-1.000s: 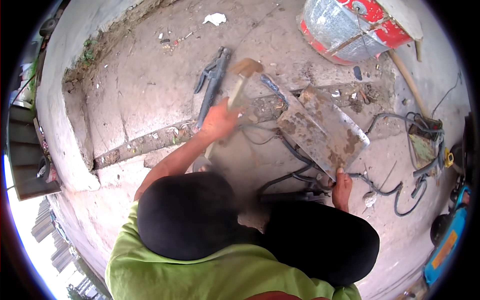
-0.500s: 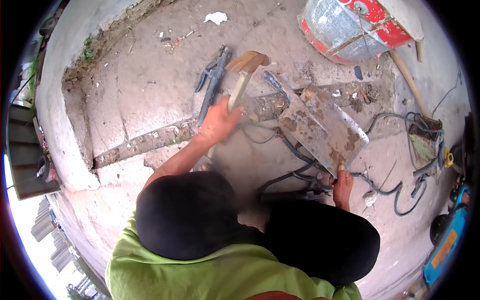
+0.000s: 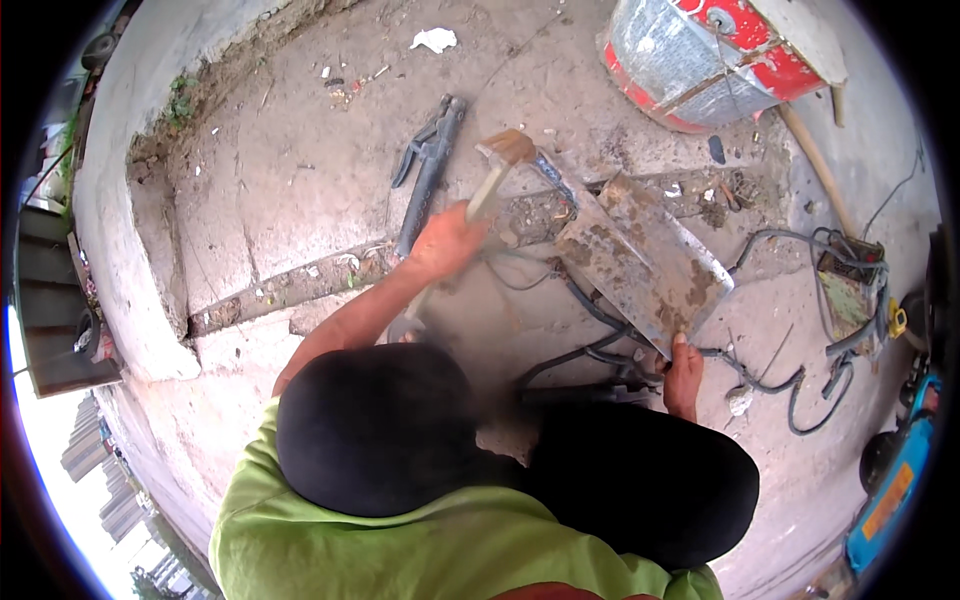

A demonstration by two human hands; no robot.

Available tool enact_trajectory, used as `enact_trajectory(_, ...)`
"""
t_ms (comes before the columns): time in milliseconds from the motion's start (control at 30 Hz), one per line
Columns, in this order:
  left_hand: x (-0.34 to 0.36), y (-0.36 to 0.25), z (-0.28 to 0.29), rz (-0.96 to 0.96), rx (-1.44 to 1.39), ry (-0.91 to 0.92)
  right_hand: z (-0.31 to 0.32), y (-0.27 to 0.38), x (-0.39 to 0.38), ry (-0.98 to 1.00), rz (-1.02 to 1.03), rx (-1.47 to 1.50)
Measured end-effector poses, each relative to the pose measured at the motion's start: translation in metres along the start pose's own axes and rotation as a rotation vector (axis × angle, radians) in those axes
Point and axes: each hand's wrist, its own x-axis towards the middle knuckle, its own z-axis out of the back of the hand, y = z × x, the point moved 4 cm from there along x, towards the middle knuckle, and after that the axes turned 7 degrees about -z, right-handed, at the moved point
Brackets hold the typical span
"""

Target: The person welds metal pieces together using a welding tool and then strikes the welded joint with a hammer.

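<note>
My left hand [image 3: 448, 240] is closed round the pale wooden handle of a hammer [image 3: 511, 147] with a rusty, broad head. The head is up against or just above the socket end of a shovel blade [image 3: 645, 255]; I cannot tell whether they touch. Brown rust and dirt patches cover the flat metal blade, which lies tilted over the step edge. My right hand [image 3: 683, 375] grips the blade's near corner, thumb on top. Left of the hammer, a dark tool like a welding electrode holder [image 3: 430, 170] lies on the ground.
Black cables [image 3: 590, 350] run under and beside the blade. A red and silver metal bucket [image 3: 690, 65] stands at the far right, with a wooden handle [image 3: 815, 165] near it. A blue machine [image 3: 893, 480] sits at the right edge. A concrete curb [image 3: 150, 240] borders the left.
The hammer head has come down and slightly right, to the shovel's socket end. My left hand has shifted a little right; the blade and my right hand have barely moved.
</note>
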Motion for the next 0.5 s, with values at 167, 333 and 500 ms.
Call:
enact_trajectory(167,-0.007,-0.019,0.019,0.056,-0.087,0.034,0.002,0.003,0.000,-0.014,-0.012,-0.044)
enact_trajectory(333,-0.003,0.004,0.005,0.016,0.034,-0.015,-0.003,0.010,0.000,0.014,0.022,-0.010)
enact_trajectory(500,-0.001,-0.018,0.021,0.062,-0.020,0.029,-0.002,0.013,0.001,0.006,0.019,-0.036)
